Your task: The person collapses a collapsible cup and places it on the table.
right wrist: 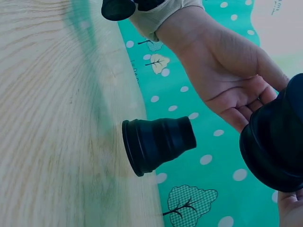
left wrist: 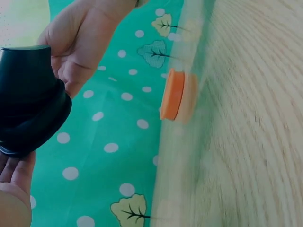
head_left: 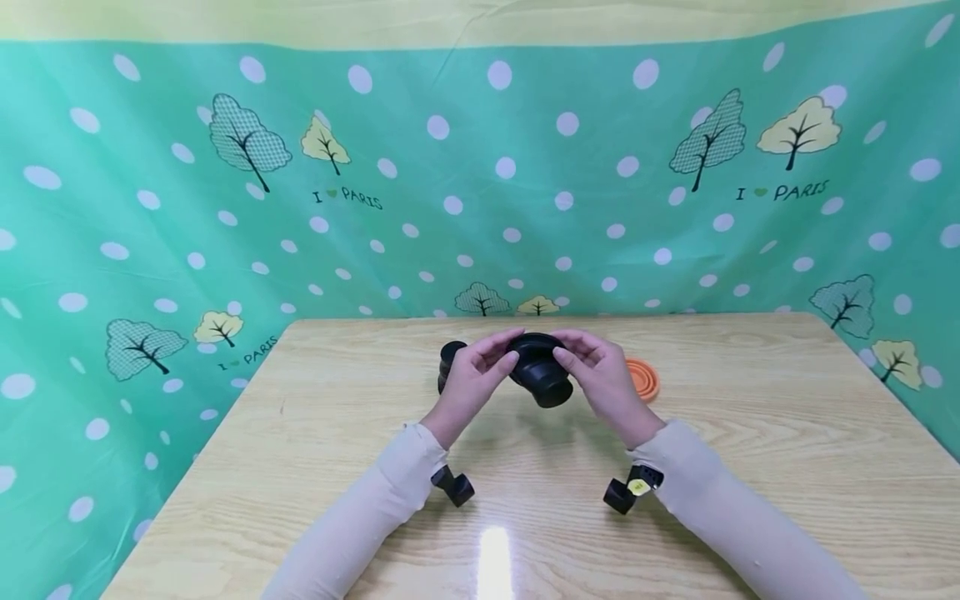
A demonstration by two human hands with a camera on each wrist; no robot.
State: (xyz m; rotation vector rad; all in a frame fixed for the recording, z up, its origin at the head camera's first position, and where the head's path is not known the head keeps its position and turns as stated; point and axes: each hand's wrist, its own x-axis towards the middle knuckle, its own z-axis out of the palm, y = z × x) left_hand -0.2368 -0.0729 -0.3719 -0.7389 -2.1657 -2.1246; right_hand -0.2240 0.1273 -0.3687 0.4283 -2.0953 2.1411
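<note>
A black collapsible cup (head_left: pixel 546 385), ridged and tapering, is held above the table between both hands. Its wide rim points up and away, and its narrow base tilts down toward me. My left hand (head_left: pixel 474 372) grips the rim on the left side, thumb on the near face. On the opposite side, my right hand (head_left: pixel 602 379) pinches the same rim between thumb and fingers. Behind the left hand stands a second black cup (right wrist: pixel 158 144), extended with its wide end on the table. An orange collapsible cup (left wrist: pixel 173 94), pressed flat, lies beyond the right hand.
The light wood-grain table (head_left: pixel 750 467) reaches back to a green dotted curtain (head_left: pixel 510 217) printed with trees. Small black wrist cameras (head_left: pixel 459 489) hang below both sleeves. A bright light reflection falls on the tabletop near me.
</note>
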